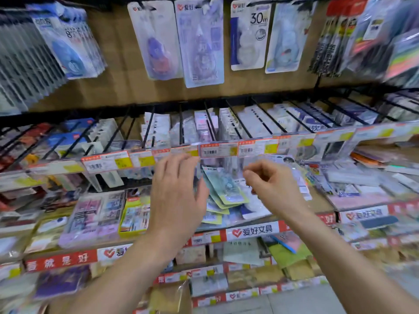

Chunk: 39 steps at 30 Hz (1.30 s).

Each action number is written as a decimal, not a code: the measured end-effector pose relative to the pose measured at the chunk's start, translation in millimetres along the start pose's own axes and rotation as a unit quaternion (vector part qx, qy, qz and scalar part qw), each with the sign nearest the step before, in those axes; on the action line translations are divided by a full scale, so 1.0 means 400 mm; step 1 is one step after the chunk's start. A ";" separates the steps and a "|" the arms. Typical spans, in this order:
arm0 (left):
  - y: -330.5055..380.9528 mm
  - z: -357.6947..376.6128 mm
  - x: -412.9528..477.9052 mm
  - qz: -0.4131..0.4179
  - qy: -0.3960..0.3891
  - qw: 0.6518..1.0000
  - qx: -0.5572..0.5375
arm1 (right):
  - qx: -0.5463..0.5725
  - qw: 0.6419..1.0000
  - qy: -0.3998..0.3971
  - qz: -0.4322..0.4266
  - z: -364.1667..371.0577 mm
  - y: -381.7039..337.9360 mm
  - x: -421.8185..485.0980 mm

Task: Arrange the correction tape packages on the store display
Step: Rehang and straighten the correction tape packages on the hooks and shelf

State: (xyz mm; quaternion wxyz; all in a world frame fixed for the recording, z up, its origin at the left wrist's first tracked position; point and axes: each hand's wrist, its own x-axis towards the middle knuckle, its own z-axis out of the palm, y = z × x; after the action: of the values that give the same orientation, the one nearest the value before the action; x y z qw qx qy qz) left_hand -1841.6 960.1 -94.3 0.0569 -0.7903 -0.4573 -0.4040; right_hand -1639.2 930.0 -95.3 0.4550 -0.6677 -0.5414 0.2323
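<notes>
1. Stationery shelving fills the view: a brown back wall (118, 64) carrying black hooks (238, 118), a price rail (217, 150) across the middle, and a shelf (251, 231) below it.
2. Loose correction tape packages (223, 186) lie in an overlapping pile on that shelf, just under the price rail and between the 2 hands. They lie flat and askew, so I judge them not yet hung or squared up.
3. Toward the pile's left edge reaches the left hand (179, 189), its fingers straight, spread and holding nothing, probably placed to steady or gather the pile.
4. Over the pile's right side hovers the right hand (274, 184), its fingers (249, 175) curled toward the thumb. Blur and clear plastic hide whether they pinch a package, so I cannot tell.
5. Counted: 4 hanging packages (249, 35) sit side by side on the upper wall, faces outward, likely so shoppers can read them. 1 thick stack (70, 44) hangs at upper left. In the pile at least 3 green-backed cards show; those beneath are too blurred to count.
</notes>
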 end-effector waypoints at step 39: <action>-0.031 0.373 -0.008 -0.624 -0.199 0.674 -0.342 | -0.142 0.955 -0.114 0.233 0.243 0.208 0.173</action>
State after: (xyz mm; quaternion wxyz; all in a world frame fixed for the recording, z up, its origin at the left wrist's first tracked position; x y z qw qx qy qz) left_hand -1764.7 1033.5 -199.5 -0.5748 -0.3469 -0.6744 -0.3073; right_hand -1653.3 1029.4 -200.7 0.2239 -0.8023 -0.4462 0.3271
